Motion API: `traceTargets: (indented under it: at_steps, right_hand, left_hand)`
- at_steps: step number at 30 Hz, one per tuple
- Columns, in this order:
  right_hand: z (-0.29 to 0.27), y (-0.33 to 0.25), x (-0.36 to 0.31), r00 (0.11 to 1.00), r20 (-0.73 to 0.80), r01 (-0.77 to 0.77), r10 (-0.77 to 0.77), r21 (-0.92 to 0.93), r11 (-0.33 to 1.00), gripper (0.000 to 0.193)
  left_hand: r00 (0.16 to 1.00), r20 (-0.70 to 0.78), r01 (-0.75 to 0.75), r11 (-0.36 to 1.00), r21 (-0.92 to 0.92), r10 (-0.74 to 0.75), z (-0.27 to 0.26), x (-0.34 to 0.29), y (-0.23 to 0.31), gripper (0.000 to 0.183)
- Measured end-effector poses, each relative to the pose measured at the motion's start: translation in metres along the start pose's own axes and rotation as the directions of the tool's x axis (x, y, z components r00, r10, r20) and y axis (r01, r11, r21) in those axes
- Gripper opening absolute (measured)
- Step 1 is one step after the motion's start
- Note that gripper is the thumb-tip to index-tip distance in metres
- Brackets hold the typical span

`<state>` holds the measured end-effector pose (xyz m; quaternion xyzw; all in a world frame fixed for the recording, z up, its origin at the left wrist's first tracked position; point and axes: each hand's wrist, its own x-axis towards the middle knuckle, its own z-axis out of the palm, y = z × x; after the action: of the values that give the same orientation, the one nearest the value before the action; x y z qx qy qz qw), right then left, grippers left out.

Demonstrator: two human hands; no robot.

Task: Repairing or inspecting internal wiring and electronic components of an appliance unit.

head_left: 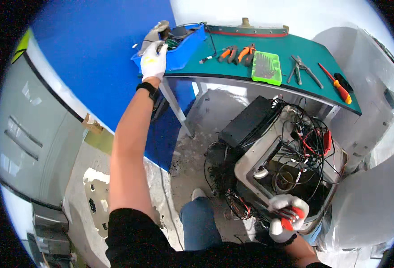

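My left hand (pixel 153 61), in a white glove, reaches out to the near-left corner of a blue plastic bin (pixel 181 58) on the green-topped table. Its fingers are bent together over the bin's rim, and what they hold, if anything, is hidden. Beside those fingers a grey-beige curved piece (pixel 154 33) sticks up among dark parts and a green circuit board (pixel 173 43). Low on the right, my gloved right hand (pixel 279 214) is closed round red-handled pliers (pixel 291 219). It is above the near edge of a beige open housing (pixel 248 167) heaped with black cables (pixel 311 138).
On the green table (pixel 233 73) lie two orange-handled pliers (pixel 237 54), a lime-green case (pixel 266 68), grey pliers (pixel 300 69) and a red-yellow screwdriver (pixel 338 87). A black box (pixel 250 120) and tangled wires are on the floor below. Plastic-wrapped panels (pixel 369 205) stand at right.
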<state>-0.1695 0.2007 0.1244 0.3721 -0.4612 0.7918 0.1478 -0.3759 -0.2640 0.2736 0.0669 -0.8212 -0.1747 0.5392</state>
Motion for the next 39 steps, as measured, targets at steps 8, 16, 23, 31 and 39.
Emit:
traceTargets:
  at_steps: [8, 16, 23, 31, 39]
  right_hand:
    - [-0.071, -0.04, -0.001, 0.96, 0.269, 0.05, 0.081, -0.446, 0.894, 0.077]
    - [-0.08, -0.036, -0.01, 0.979, 0.196, 0.033, 0.049, -0.394, 0.918, 0.078]
    - [-0.072, -0.038, -0.005, 0.995, -0.066, -0.08, 0.069, -0.173, 0.982, 0.071]
    - [0.028, -0.021, 0.063, 0.86, -0.465, -0.303, 0.213, -0.129, 0.944, 0.057]
    - [0.09, 0.041, 0.112, 0.819, -0.515, -0.345, 0.254, -0.088, 0.935, 0.053]
  left_hand:
    - [0.987, -0.161, 0.091, 0.87, 0.484, -0.014, 0.076, -0.014, -0.035, 0.031]
    - [0.957, -0.162, -0.19, 0.944, 0.271, 0.239, 0.059, -0.035, -0.033, 0.034]
    - [0.962, 0.247, 0.201, 0.905, -0.374, -0.112, -0.027, -0.095, 0.085, 0.028]
    - [0.765, 0.638, 0.04, 0.995, 0.087, -0.087, -0.042, -0.257, 0.139, 0.047]
    - [0.614, 0.633, 0.346, 0.882, 0.321, -0.471, -0.014, -0.31, 0.126, 0.088]
